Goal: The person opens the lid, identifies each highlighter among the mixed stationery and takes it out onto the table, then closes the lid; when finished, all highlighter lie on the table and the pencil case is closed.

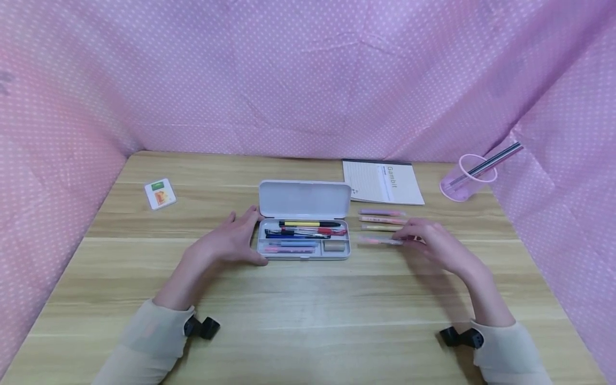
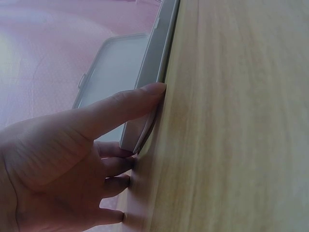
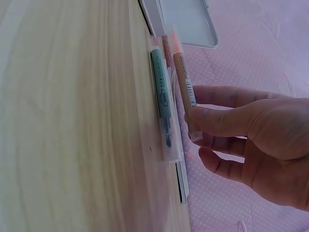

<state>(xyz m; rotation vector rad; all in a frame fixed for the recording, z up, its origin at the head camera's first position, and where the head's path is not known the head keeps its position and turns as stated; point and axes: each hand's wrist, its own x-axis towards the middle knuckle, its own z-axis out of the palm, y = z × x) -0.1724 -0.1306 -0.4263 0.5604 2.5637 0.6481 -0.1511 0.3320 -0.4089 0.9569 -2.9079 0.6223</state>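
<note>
A white pencil case (image 1: 305, 199) lies with its lid raised on the table. My left hand (image 1: 230, 239) grips its left end, the thumb (image 2: 128, 107) against the front wall and the other fingers round the side. To the right of the case, my right hand (image 1: 435, 243) pinches an orange highlighter (image 3: 185, 79) with a pink end between thumb and fingers. Close beside it in the right wrist view is a green highlighter (image 3: 161, 89) on the table. Purple (image 1: 382, 212) and yellow (image 1: 379, 228) highlighters lie in the same row. Pens (image 1: 308, 224) and a grey block (image 1: 334, 246) sit inside the case.
Behind the highlighters lies a notepad (image 1: 385, 183). A pink mesh cup (image 1: 457, 187) with dark sticks stands tilted at the back right. Near the left rear is a small white square with coloured pictures (image 1: 160, 194). Pink dotted cloth (image 1: 308, 80) surrounds the wooden table.
</note>
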